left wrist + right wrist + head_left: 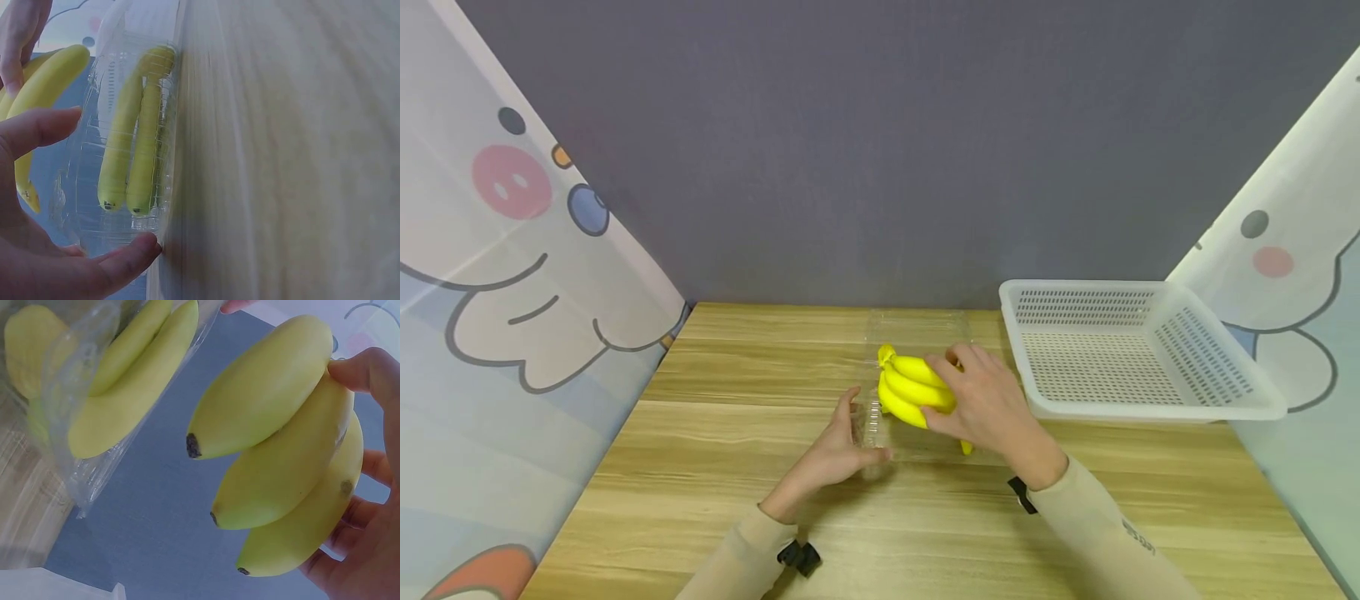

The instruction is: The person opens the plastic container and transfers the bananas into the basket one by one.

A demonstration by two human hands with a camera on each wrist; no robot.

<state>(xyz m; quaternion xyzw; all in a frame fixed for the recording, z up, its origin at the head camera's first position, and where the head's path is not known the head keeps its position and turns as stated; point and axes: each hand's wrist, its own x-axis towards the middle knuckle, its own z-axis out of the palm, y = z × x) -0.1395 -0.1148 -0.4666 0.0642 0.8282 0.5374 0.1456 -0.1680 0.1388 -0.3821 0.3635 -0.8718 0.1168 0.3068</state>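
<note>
Right hand: I see it (981, 396) clamped on a bunch of bananas (913, 392), thumb to one side, fingers bent round the other.
Left hand: its (835, 446) thumb and fingers stand well apart, spanning the left end of a clear plastic container (874, 421); on my left wrist view one fingertip appears to touch the plastic.
Held bananas: up over the container, stem toward the left, dark tips toward the right wrist camera.
Other bananas: a second bunch (128, 150) lies inside the container, mostly hidden from my head view.
Right arm: reaches in from the lower right, palm facing down over the fruit.
Left arm: comes from the lower left, hand low by the table (715, 467).
White basket: the basket (1157, 410) sits right of the container.
</note>
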